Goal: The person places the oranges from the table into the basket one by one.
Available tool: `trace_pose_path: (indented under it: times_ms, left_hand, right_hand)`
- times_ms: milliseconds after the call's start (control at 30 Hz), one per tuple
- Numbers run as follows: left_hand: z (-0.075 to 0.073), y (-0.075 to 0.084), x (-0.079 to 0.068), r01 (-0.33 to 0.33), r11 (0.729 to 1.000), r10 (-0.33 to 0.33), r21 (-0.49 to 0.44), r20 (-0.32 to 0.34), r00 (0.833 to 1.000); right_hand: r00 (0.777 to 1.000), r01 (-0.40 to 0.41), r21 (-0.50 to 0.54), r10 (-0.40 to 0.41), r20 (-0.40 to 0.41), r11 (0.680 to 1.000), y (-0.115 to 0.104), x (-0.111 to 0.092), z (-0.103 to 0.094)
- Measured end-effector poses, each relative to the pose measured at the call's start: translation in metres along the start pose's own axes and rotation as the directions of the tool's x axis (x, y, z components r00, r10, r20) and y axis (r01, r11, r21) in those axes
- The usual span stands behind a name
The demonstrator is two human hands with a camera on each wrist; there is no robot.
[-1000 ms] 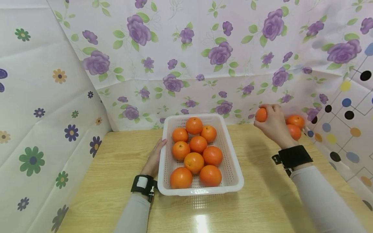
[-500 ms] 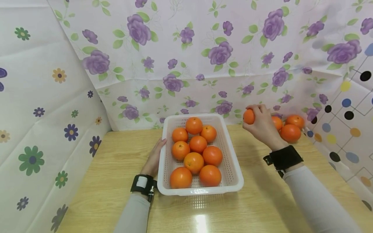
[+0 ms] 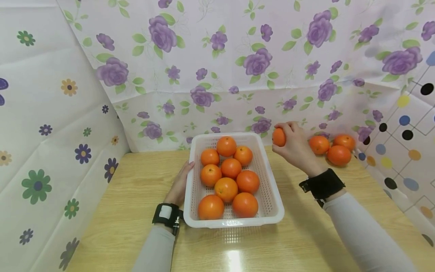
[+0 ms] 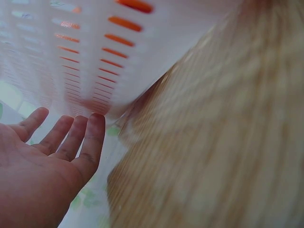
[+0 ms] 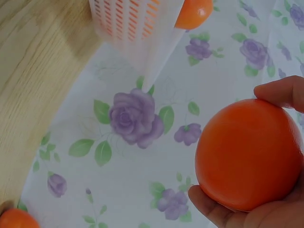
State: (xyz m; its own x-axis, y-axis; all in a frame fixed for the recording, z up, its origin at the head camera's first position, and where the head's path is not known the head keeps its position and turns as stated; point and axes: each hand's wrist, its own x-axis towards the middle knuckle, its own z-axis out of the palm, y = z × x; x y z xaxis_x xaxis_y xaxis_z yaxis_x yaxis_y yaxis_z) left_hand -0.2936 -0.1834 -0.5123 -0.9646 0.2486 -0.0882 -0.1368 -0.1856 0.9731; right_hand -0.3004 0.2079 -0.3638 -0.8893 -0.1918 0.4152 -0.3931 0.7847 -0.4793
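Observation:
My right hand [image 3: 295, 148] grips an orange [image 3: 279, 136] above the table, just right of a white plastic basket [image 3: 276, 196]. In the right wrist view the held orange [image 5: 247, 154] sits between thumb and fingers. Several oranges [image 3: 231, 168] lie inside the basket, spread over its floor. My left hand [image 3: 178, 187] is against the basket's left side, its thumb by the rim. The left wrist view shows the left hand [image 4: 52, 161] with fairly straight fingers, their tips at the slotted basket wall [image 4: 90, 61].
Three loose oranges [image 3: 339, 155] cluster at the table's back right corner. A floral cloth [image 3: 217, 75] hangs behind the wooden table [image 3: 136, 211], and patterned sheets stand on the left and right sides.
My right hand has carried the orange leftward, away from the loose oranges and toward the basket, uncovering the loose ones. The left hand and basket have stayed in place.

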Motion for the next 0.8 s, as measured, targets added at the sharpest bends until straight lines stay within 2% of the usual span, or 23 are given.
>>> trace_pose_path:
  times_ms: [233,800]
  left_hand:
    - [0.0,0.0,0.0,-0.005,1.0,0.005,-0.003,0.014,1.0]
    - [0.001,0.003,-0.001,-0.001,1.0,0.001,0.002,0.007,1.0]
  right_hand:
    - [1.0,0.028,0.008,-0.028,0.002,1.0,-0.01,0.004,0.004]
    - [0.993,0.074,0.061,-0.079,0.087,0.995,-0.036,0.015,0.018]
